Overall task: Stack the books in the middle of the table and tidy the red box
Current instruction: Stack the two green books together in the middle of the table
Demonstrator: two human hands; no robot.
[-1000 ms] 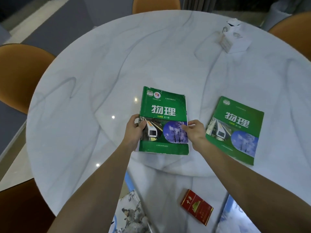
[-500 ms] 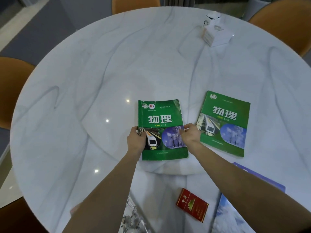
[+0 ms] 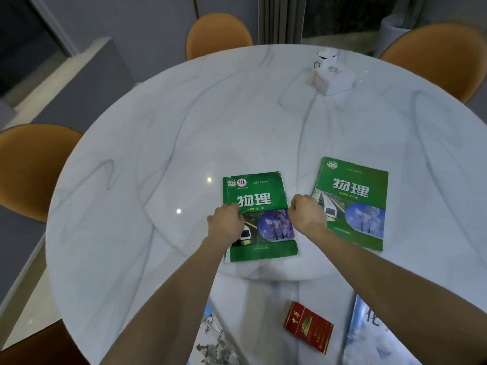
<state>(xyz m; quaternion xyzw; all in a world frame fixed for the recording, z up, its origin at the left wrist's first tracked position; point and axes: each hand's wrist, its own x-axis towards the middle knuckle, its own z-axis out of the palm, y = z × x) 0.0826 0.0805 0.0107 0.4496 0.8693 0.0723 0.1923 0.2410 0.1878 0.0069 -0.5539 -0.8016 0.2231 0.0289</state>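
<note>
Both hands, left hand [image 3: 226, 223] and right hand [image 3: 307, 214], are pinching the side edges of the middle green book [image 3: 259, 217] lying on the table [image 3: 184, 127].

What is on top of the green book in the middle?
The left hand lies on the middle green book, covering part of the train picture. The right hand touches its edge.
</note>
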